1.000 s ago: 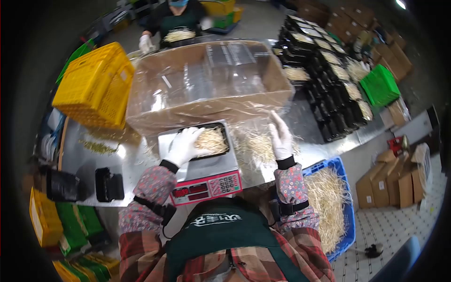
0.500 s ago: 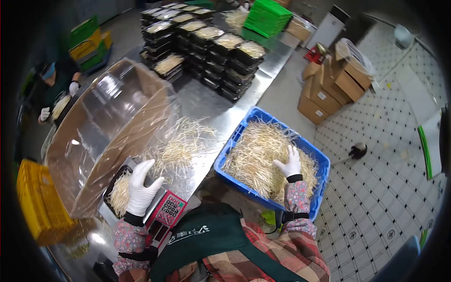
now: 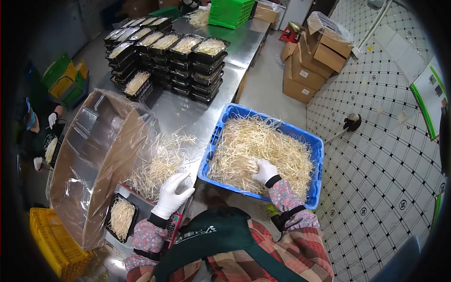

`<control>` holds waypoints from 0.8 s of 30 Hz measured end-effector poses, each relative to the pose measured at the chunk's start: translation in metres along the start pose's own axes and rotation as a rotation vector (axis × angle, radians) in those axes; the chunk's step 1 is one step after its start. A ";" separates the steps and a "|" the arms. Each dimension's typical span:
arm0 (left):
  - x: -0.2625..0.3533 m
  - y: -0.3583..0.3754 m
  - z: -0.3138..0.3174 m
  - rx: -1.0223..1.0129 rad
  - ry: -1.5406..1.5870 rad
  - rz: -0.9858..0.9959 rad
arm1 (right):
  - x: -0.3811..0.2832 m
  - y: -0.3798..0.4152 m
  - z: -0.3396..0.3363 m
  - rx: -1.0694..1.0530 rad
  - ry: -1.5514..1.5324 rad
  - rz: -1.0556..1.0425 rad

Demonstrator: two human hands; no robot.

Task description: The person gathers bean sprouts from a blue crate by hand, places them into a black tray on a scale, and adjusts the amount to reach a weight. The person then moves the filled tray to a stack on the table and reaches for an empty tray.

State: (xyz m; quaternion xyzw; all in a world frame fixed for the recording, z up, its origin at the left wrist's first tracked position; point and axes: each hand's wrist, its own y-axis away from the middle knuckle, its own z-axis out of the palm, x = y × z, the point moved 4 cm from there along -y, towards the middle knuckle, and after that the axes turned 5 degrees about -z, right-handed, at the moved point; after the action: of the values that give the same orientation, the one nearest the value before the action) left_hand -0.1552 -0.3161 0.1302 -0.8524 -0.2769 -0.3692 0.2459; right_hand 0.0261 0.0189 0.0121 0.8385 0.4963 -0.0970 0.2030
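My left hand [image 3: 173, 196], in a white glove, is open, with thumb and fingers apart. It is beside the loose pile of bean sprouts [image 3: 157, 167] on the metal table, above the scale's red keypad [image 3: 174, 224]. Left of it, a black tray of sprouts [image 3: 121, 218] sits on the scale. My right hand [image 3: 266, 172], also gloved, has its fingers curled round a bunch of bean sprouts [image 3: 240, 166], blurred by motion. This hand is over the front part of the blue crate [image 3: 318, 176], which is heaped with sprouts.
A plastic-lined cardboard box [image 3: 127, 145] stands open at the left, above a yellow crate [image 3: 56, 246]. Stacked filled trays [image 3: 202, 70] and a green crate [image 3: 230, 13] are farther back. Cartons [image 3: 305, 70] lie on the floor. Another person's gloved hand [image 3: 52, 120] shows far left.
My right hand has moved left across the crate and closed round sprouts. My left hand has moved right, away from the tray on the scale. The whole view has shifted.
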 end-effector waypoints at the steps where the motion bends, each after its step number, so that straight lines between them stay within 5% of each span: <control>1: -0.002 0.002 -0.003 0.012 0.009 -0.052 | 0.015 -0.007 0.001 0.029 -0.080 0.049; 4: -0.023 0.013 -0.014 0.071 0.009 -0.114 | 0.008 -0.015 -0.017 -0.112 0.144 0.044; 7: -0.029 0.028 -0.028 0.157 -0.004 -0.160 | -0.011 -0.009 -0.010 0.013 0.313 -0.054; 12: -0.029 0.061 -0.061 0.318 -0.049 -0.184 | 0.005 -0.009 0.016 0.135 0.150 -0.198; 14: -0.031 0.081 -0.080 0.396 -0.083 -0.181 | -0.001 -0.013 -0.008 0.001 0.240 -0.035; 19: -0.050 0.147 -0.136 0.730 -0.108 -0.280 | -0.101 -0.029 -0.099 0.131 -0.156 -0.240; 21: -0.055 0.169 -0.154 0.869 -0.043 -0.352 | -0.128 -0.064 -0.083 0.207 -0.444 -0.495; 24: -0.066 0.201 -0.165 0.937 -0.210 -0.444 | -0.227 -0.074 -0.088 0.086 -0.778 -0.581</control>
State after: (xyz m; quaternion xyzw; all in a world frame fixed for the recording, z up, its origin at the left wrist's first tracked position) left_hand -0.1427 -0.5839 0.1368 -0.6044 -0.6092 -0.1616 0.4873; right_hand -0.1521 -0.0910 0.1560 0.5747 0.5926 -0.4761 0.3031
